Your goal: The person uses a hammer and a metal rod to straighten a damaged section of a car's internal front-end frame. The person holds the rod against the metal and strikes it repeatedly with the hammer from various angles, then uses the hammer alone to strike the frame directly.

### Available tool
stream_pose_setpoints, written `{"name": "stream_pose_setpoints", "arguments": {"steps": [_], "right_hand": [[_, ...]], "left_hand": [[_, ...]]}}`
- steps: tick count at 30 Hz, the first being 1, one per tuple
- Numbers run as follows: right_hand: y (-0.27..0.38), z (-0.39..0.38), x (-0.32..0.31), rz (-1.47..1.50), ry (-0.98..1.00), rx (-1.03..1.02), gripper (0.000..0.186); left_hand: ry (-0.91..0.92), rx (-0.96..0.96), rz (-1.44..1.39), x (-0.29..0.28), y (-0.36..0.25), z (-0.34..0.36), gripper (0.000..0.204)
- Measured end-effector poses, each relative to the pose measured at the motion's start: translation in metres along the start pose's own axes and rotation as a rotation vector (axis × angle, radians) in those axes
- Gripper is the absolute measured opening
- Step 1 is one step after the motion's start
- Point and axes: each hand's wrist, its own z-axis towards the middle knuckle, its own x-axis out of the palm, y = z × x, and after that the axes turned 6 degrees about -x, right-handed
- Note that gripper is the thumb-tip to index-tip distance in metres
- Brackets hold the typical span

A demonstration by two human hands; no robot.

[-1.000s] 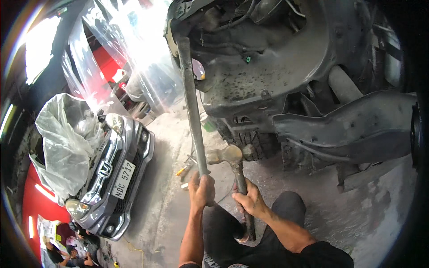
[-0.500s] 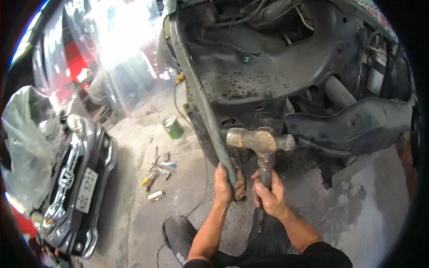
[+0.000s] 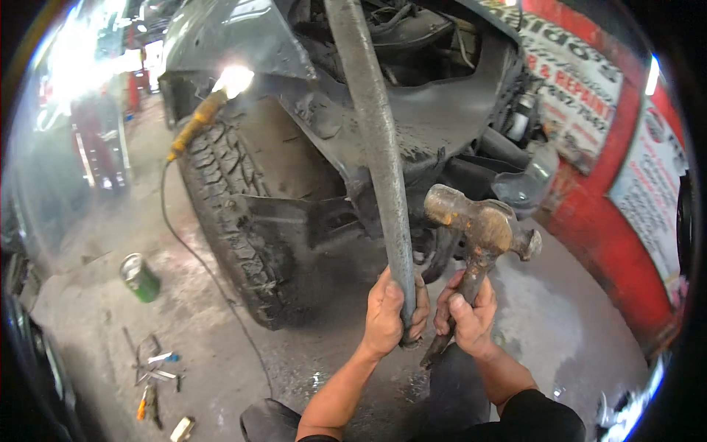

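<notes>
Before the stripped front corner of a grey car [image 3: 236, 44], the left hand [image 3: 384, 323] had its fingers wrapped around the lower end of a long metal bar [image 3: 379, 147], and the right hand [image 3: 475, 324] had its fingers clenched around the handle of a heavy hammer [image 3: 482, 225], head up. The bar rose in front of the bare metal [image 3: 423, 125] and out through the top of the view, so whether its far end touched the car could not be told. The hammer's head was near the bar but apart from it; no blow was landing. As for progress, the stripping looked done at this corner, while the metal left of the bar seemed rough and crumpled; how much work remained could not be judged. A lit lamp [image 3: 202, 121] was just beside the tire [image 3: 224, 177]. Toward the left edge of the floor [image 3: 206, 361] were a green can [image 3: 140, 278] and loose tools [image 3: 151, 376]; along its right edge ran a red wall [image 3: 589, 228].
</notes>
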Motion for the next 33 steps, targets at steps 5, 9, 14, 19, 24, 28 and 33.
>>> {"name": "stream_pose_setpoints", "arguments": {"steps": [5,9,14,19,24,28,33], "right_hand": [[0.042,-0.027,0.002,-0.061,-0.12,0.135,0.039],[0.072,-0.054,0.003,-0.345,-0.183,0.139,0.043],[0.094,-0.066,0.016,-0.582,-0.234,0.056,0.041],[0.118,-0.061,0.029,-0.903,-0.257,0.022,0.039],[0.135,-0.05,0.029,-1.146,-0.193,-0.058,0.039],[0.149,-0.029,0.035,-1.406,-0.103,-0.112,0.042],[0.183,0.02,0.045,-1.578,0.222,-0.56,0.052]], "left_hand": [[0.078,-0.04,-0.097,-0.009,-0.001,-0.013,0.054],[0.123,-0.05,-0.178,-0.01,0.0,-0.021,0.05],[0.155,-0.082,-0.241,-0.011,-0.001,-0.026,0.038],[0.196,-0.029,-0.24,-0.012,0.001,-0.023,0.036],[0.252,-0.041,-0.205,-0.011,0.001,-0.022,0.03],[0.239,-0.075,-0.236,-0.007,0.002,-0.02,0.03],[0.249,-0.01,-0.182,0.0,0.009,-0.016,0.031]]}}
